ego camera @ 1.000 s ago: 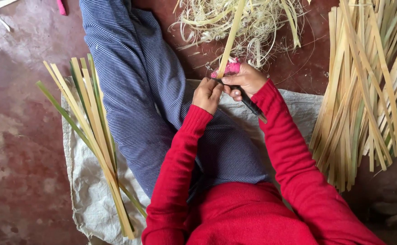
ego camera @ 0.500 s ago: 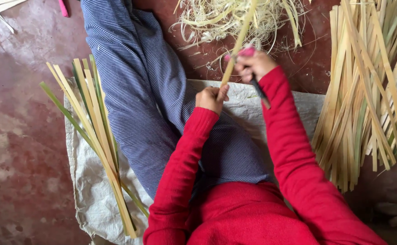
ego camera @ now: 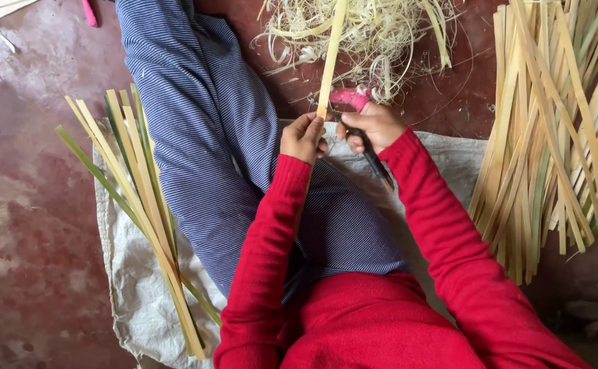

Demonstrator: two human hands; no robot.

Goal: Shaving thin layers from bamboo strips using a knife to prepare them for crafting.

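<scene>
Left hand (ego camera: 303, 137) gripping pale bamboo strip (ego camera: 331, 58) above the lap, right hand (ego camera: 374, 126) closed on dark knife (ego camera: 374, 160), shavings pile (ego camera: 367, 34) ahead, strip bundles (ego camera: 551, 130) right, bare red floor (ego camera: 25, 205) left

Soft, even daylight fills the scene; nothing is dim. Shadows are faint and short, lying under the strips (ego camera: 142, 205) on the left and beneath the bundle (ego camera: 551, 143) on the right. The floor (ego camera: 25, 171) shows a dull wet sheen at the left, without hard glare. Focus is fair overall, though the shavings (ego camera: 374, 34) at the far edge look slightly soft. No strong bending shows at the edges.
</scene>
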